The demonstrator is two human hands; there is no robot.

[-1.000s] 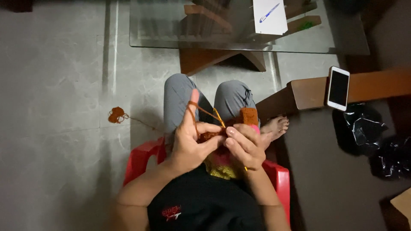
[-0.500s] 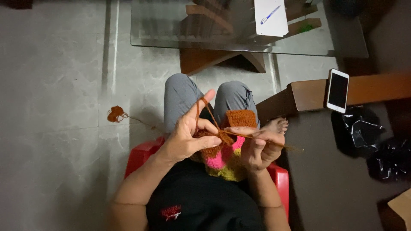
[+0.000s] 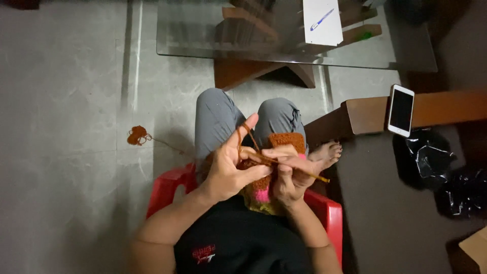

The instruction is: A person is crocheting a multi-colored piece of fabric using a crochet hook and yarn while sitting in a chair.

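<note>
The person is sitting on a red plastic chair (image 3: pixel 167 187) and looking down at their lap, where both hands are working on a piece of knitting (image 3: pixel 286 143). The left hand (image 3: pixel 228 167) is curling around the orange part of the fabric, its forefinger lifting up with a strand of orange yarn (image 3: pixel 244 133) looping over it. The right hand (image 3: pixel 290 175) is closing around a thin needle (image 3: pixel 304 173), thumb and fingers pinching it near the fabric, and the needle's free end is pointing out to the right past the knuckles. The two hands are pressing close together, touching over the work. The knitting is lying across the knees, orange at the top with pink and yellow-green bands showing below the hands. A small orange ball of yarn (image 3: pixel 136 135) is resting on the grey floor well to the left of the chair, with a strand trailing from it toward the lap. A white phone (image 3: pixel 401 110) is lying on a wooden bench to the right, and a glass table (image 3: pixel 203 30) with a sheet of paper (image 3: pixel 322 21) and a pen is standing ahead of the knees.
</note>
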